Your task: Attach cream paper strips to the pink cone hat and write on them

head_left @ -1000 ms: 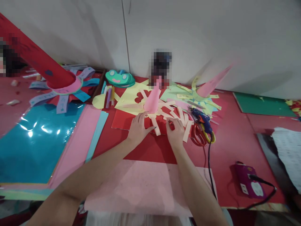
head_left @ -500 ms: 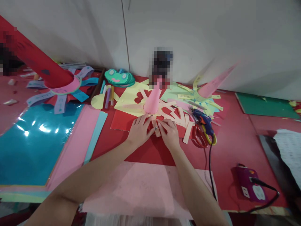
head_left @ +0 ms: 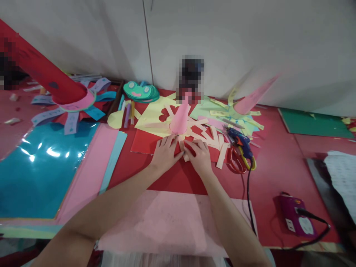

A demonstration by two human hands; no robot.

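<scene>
A pink paper cone [head_left: 180,118] stands upright mid-table, with pale paper strips fanning from its base. One pale paper strip [head_left: 181,144] points from the base toward me, between my two hands. My left hand [head_left: 166,154] pinches this strip from the left, its thumb reaching toward the strip's near part while its fingers lie by the cone's base. From the other side, my right hand [head_left: 200,155] has its thumb and fingertips on the same strip. Loose cut strips [head_left: 221,155] lie right of my right hand.
A glue gun [head_left: 240,141] and red-handled scissors [head_left: 237,161] lie to the right, a black cable running to a purple power box [head_left: 297,215]. Another pink cone [head_left: 253,100] stands behind. At left are a red cone [head_left: 63,83], markers [head_left: 127,115] and blue glossy sheets [head_left: 47,170].
My right thumb and fingers have shifted slightly left over the strip, covering more of it. The left hand and the cone stay almost where they were.
</scene>
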